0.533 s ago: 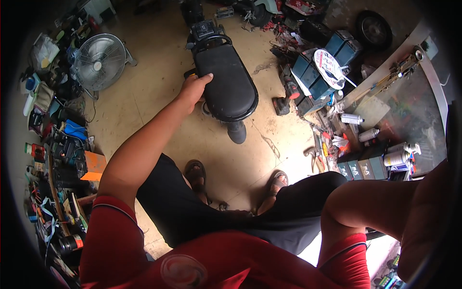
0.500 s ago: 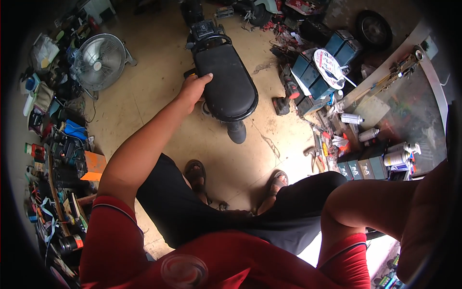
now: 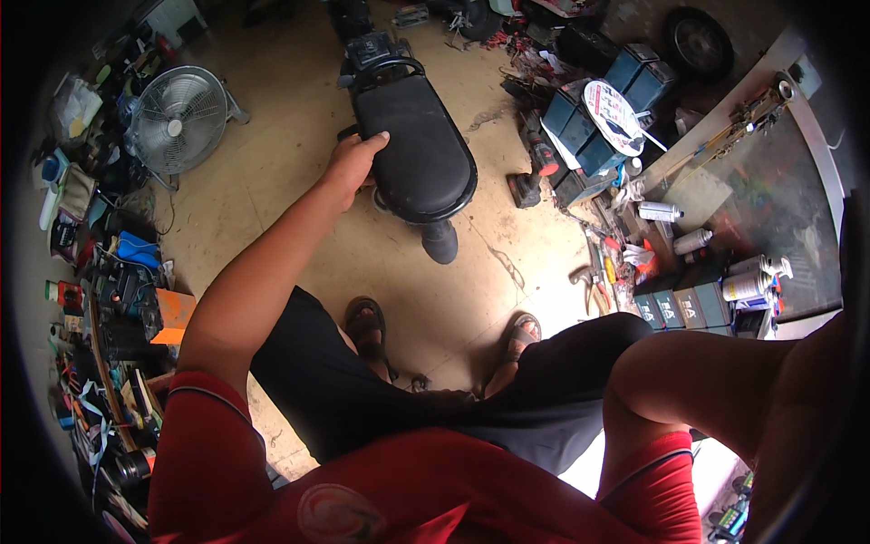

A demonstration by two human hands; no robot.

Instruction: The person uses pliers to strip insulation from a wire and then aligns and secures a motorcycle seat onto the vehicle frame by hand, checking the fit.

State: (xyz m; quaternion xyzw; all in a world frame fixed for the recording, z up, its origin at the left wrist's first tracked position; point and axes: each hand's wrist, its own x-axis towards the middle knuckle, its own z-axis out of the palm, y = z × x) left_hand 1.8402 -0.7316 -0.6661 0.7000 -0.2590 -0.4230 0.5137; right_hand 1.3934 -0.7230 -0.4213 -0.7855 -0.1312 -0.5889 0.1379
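A long black padded seat sits on a small two-wheeled vehicle ahead of me, with a dark rounded piece below its near end. My left hand holds the seat's left edge. Its thumb lies on top of the padding, while the other fingers are curled down and mostly hidden beside the edge. My right arm is bent at the elbow and raised toward the right rim of the picture. There it turns into a large dark shape close to the camera, and the fingers cannot be made out.
A round metal fan stands at the left, above a heap of tools and parts. To the right are a cordless power tool, blue-grey batteries, spray cans, a hammer and a loose wheel. My sandalled feet rest on the floor.
The view has shifted slightly, so the seat and my left hand appear a little farther up and left. The left hand keeps its hold on the seat, and the right arm stays raised.
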